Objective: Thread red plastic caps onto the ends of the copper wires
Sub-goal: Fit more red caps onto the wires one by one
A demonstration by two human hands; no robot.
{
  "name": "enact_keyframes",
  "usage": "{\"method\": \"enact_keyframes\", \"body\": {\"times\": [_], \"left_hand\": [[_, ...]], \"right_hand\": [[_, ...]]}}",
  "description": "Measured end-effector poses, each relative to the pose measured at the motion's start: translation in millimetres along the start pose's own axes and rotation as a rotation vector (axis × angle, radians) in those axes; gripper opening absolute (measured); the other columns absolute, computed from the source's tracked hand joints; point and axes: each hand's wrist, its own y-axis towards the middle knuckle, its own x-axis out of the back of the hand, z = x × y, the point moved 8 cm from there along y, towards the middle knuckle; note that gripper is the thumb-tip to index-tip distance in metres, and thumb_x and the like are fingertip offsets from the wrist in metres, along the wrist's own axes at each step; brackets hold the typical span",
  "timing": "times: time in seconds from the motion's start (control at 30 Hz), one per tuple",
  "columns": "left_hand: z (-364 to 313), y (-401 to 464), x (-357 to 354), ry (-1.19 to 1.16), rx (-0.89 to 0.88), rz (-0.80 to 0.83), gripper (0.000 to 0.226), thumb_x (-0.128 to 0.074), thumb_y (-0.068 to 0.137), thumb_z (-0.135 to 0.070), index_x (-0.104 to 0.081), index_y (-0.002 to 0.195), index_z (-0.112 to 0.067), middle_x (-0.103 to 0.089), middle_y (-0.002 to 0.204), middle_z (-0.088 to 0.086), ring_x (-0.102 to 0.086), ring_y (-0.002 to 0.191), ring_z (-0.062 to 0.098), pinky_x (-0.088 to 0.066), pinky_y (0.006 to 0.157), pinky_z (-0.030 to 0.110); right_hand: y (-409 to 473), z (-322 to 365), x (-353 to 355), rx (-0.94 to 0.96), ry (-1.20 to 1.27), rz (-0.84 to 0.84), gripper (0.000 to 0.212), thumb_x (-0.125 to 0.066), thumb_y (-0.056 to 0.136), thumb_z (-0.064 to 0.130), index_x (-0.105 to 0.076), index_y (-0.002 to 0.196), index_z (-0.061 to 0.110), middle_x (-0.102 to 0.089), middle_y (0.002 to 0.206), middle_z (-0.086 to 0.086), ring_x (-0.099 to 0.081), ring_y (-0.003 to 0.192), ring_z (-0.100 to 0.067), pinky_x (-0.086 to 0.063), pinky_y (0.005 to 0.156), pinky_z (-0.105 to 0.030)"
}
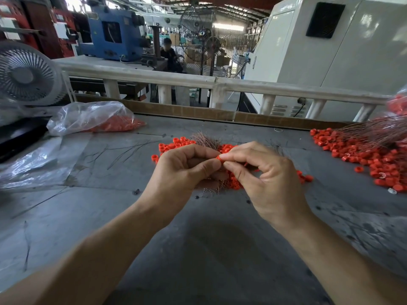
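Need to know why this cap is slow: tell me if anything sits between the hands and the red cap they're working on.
Nothing visible does. The red cap is already pinched between the left hand and the right hand, above the loose caps on the table. The wire end itself is hidden by the fingers.

The hands (182, 170) cover most of the copper wire bundle (204, 139) and the near caps; the wire's end inside the pinched red cap (218, 158) can't be made out; the right-hand pile (374, 155) runs off the edge.
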Motion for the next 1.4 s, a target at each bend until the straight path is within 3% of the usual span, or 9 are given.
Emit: {"method": "enact_keyframes", "body": {"times": [0.17, 0.37, 0.5, 0.63, 0.83, 1.07, 1.3, 1.4], "left_hand": [[11, -2, -5, -0.195, 0.165, 0.042, 0.025, -0.070, 0.082, -0.020, -0.069, 0.100, -0.003, -0.069, 0.098, 0.021, -0.068, 0.092, 0.028, -0.057, 0.092, 0.044], [18, -5, -12, -0.304, 0.293, 0.102, 0.028, -0.063, 0.090, -0.017, -0.066, 0.111, 0.000, -0.062, 0.109, 0.025, -0.059, 0.105, 0.034, -0.053, 0.099, 0.045], [17, -5, -11, -0.287, 0.297, 0.104, 0.021, -0.063, 0.090, -0.020, -0.071, 0.100, -0.004, -0.068, 0.101, 0.020, -0.067, 0.094, 0.027, -0.059, 0.090, 0.040], [15, -5, -10, -0.242, 0.289, 0.097, 0.026, -0.063, 0.092, -0.018, -0.069, 0.109, 0.000, -0.071, 0.101, 0.019, -0.071, 0.089, 0.023, -0.060, 0.075, 0.032], [12, -7, -12, -0.186, 0.264, 0.117, 0.025, -0.064, 0.088, -0.022, -0.071, 0.103, -0.003, -0.070, 0.099, 0.019, -0.067, 0.087, 0.024, -0.058, 0.072, 0.029], [9, -7, -13, -0.204, 0.247, 0.131, 0.021, -0.067, 0.086, -0.023, -0.070, 0.094, -0.004, -0.069, 0.086, 0.014, -0.067, 0.078, 0.018, -0.058, 0.069, 0.028], [10, -8, -15, -0.216, 0.266, 0.125, 0.017, -0.066, 0.082, -0.022, -0.072, 0.070, -0.011, -0.071, 0.080, 0.011, -0.066, 0.070, 0.018, -0.060, 0.068, 0.028], [9, -9, -15, -0.211, 0.266, 0.125, 0.017, -0.066, 0.082, -0.021, -0.072, 0.071, -0.010, -0.071, 0.082, 0.012, -0.066, 0.071, 0.018, -0.060, 0.068, 0.027]], "right_hand": [[-2, 10, -8, 0.084, -0.247, -0.002, 0.021, -0.080, 0.087, 0.023, -0.076, 0.106, 0.016, -0.069, 0.104, 0.006, -0.065, 0.100, -0.015, -0.053, 0.086, -0.038], [-4, 20, -9, 0.120, -0.403, -0.082, 0.010, -0.079, 0.085, 0.019, -0.074, 0.093, 0.017, -0.067, 0.095, 0.007, -0.063, 0.092, -0.017, -0.052, 0.079, -0.037], [-3, 21, -4, 0.142, -0.441, -0.100, 0.009, -0.078, 0.087, 0.020, -0.072, 0.089, 0.014, -0.066, 0.089, 0.005, -0.061, 0.085, -0.018, -0.046, 0.077, -0.025], [-2, 22, -4, 0.170, -0.453, -0.087, 0.008, -0.075, 0.089, 0.017, -0.069, 0.086, 0.012, -0.065, 0.086, 0.003, -0.058, 0.083, -0.019, -0.042, 0.076, -0.025], [-2, 21, -2, 0.208, -0.420, -0.095, 0.006, -0.071, 0.090, 0.014, -0.068, 0.087, 0.010, -0.064, 0.087, 0.001, -0.057, 0.083, -0.021, -0.046, 0.077, -0.032], [-1, 15, -4, 0.180, -0.273, -0.020, 0.008, -0.076, 0.090, 0.018, -0.073, 0.091, 0.011, -0.065, 0.091, 0.004, -0.060, 0.088, -0.017, -0.047, 0.079, -0.027], [-4, 24, -4, 0.249, -0.276, -0.072, 0.014, -0.072, 0.091, 0.017, -0.073, 0.083, 0.007, -0.067, 0.083, 0.000, -0.060, 0.080, -0.021, -0.045, 0.076, -0.029], [-5, 25, -3, 0.258, -0.271, -0.094, 0.013, -0.072, 0.091, 0.015, -0.073, 0.082, 0.006, -0.067, 0.083, -0.001, -0.059, 0.080, -0.021, -0.046, 0.075, -0.029]]}}
